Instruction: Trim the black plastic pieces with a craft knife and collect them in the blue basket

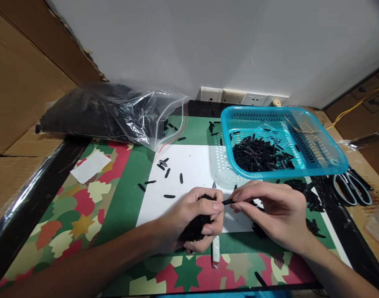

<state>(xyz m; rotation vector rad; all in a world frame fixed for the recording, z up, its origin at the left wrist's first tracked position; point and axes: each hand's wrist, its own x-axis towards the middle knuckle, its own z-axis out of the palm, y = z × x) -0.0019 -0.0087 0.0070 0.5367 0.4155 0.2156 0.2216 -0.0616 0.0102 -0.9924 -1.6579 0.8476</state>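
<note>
My left hand [192, 210] is closed around a bunch of small black strips [195, 227], which poke out between the fingers. My right hand [276, 211] pinches one black strip [228, 202] between thumb and fingertips; the strip's other end meets my left thumb and forefinger. What the strips are made of, I cannot tell. Below the hands lies a narrow white-handled tool [216, 250], partly covered by my left hand. Beyond my right hand, a blue plastic basket [320, 171] holds a heap of similar black strips [259, 154].
Scattered black strips [167, 173] lie on the white sheet [155, 209]. A clear zip bag [115, 116] full of dark material rests at the back left. Scissors [351, 188] lie at the right beside more strips [315, 227]. A white paper piece [90, 165] is at the left.
</note>
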